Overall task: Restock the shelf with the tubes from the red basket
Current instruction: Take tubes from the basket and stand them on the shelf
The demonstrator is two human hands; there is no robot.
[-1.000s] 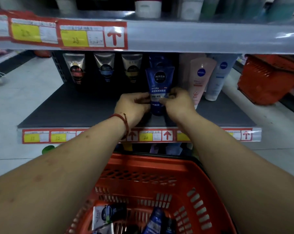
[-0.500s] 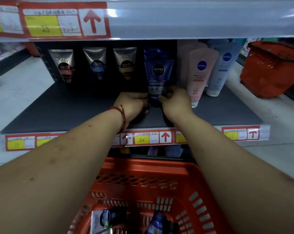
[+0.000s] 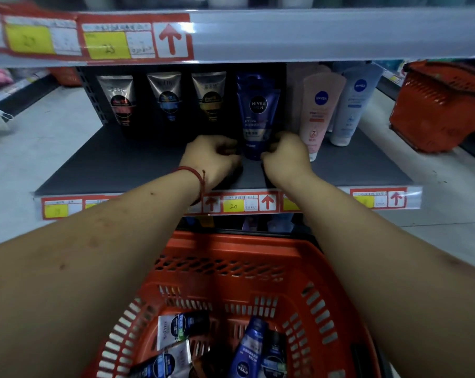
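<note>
A blue Nivea Men tube [image 3: 258, 113] stands cap-down on the dark shelf board [image 3: 108, 165], in front of another blue tube. My left hand [image 3: 211, 156] is curled against its lower left side, and my right hand [image 3: 285, 156] pinches its lower right side near the cap. Below my forearms sits the red basket [image 3: 231, 241]. It holds several tubes, among them a blue one [image 3: 247, 350] and a silver-and-black one [image 3: 181, 327].
Three silver-and-black tubes [image 3: 166, 99] line the shelf's back left. A pink tube [image 3: 319, 110] and a pale blue tube [image 3: 351, 105] stand right of my hands. The upper shelf edge [image 3: 312, 34] hangs overhead. A second red basket [image 3: 443, 105] sits at the right.
The blue tube has gone further back on the shelf and now stands on the board. Both hands have slid down from its middle to its base.
</note>
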